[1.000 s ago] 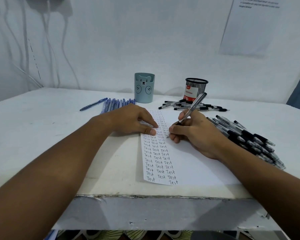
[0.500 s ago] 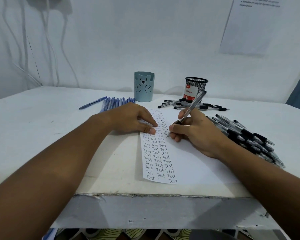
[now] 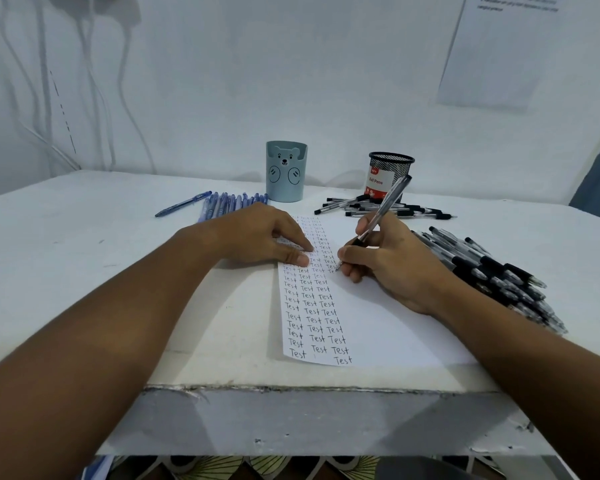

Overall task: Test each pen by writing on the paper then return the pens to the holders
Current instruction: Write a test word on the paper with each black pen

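Note:
A white paper [image 3: 378, 327] lies on the table, its left side filled with columns of the handwritten word "Test". My right hand [image 3: 392, 268] grips a clear black-grip pen [image 3: 385, 206], its tip touching the paper at the third column. My left hand [image 3: 267, 237] presses flat on the paper's left edge, fingers straight. A blue bear pen holder [image 3: 286, 171] and a black mesh holder [image 3: 388, 174] stand at the back. Blue pens [image 3: 222, 204] lie left of the bear holder. Black pens lie in front of the mesh holder [image 3: 388, 209] and in a pile [image 3: 492, 271] at the right.
The white table's front edge [image 3: 291, 386] is chipped and close to me. A white wall stands behind the holders, with cables [image 3: 84, 81] hanging at the left and a printed sheet [image 3: 499, 46] taped at the upper right.
The right hand and pen shifted slightly while writing at the third column. The left hand stayed on the paper.

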The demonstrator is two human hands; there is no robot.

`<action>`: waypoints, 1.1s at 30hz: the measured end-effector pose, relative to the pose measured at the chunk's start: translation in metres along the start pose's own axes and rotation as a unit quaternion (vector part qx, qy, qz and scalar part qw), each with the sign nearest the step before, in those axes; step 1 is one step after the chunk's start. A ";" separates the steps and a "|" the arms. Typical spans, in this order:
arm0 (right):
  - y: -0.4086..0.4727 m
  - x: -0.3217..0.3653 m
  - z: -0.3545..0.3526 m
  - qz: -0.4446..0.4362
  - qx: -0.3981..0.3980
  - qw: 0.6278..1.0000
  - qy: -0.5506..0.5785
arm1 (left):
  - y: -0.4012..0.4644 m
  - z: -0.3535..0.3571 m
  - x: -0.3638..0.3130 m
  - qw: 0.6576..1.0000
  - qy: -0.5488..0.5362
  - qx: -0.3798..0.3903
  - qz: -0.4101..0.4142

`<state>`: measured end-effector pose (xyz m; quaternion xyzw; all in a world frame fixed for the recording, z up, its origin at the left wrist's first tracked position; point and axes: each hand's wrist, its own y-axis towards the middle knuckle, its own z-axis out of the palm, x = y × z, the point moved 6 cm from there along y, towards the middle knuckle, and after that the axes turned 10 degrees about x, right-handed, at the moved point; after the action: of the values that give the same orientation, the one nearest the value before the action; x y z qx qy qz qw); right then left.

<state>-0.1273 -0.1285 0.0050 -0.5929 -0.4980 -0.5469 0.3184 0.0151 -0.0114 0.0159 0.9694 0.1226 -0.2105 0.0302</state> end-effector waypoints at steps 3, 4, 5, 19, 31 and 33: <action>0.001 0.000 0.001 0.005 0.005 1.000 -0.009 | 0.000 0.000 0.000 1.000 0.001 0.000 0.000; 0.001 0.001 0.001 0.006 0.006 1.000 -0.008 | 0.000 0.000 0.000 1.000 0.003 0.001 0.000; 0.000 0.001 0.001 0.006 0.007 1.000 -0.002 | 0.000 0.000 0.000 1.000 0.004 0.000 0.000; 0.001 -0.004 -0.004 -0.001 -0.014 0.999 0.039 | 0.001 -0.001 0.000 1.000 0.009 -0.003 -0.004; 0.002 -0.004 -0.005 0.006 -0.008 0.999 0.051 | 0.001 0.000 0.002 1.000 0.013 -0.001 0.003; 0.003 -0.006 -0.005 0.001 -0.008 0.999 0.035 | 0.001 0.000 0.001 1.000 0.013 0.000 0.003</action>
<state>-0.1254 -0.1351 0.0009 -0.5765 -0.4817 -0.5709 0.3313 0.0161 -0.0123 0.0155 0.9724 0.1202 -0.1980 0.0288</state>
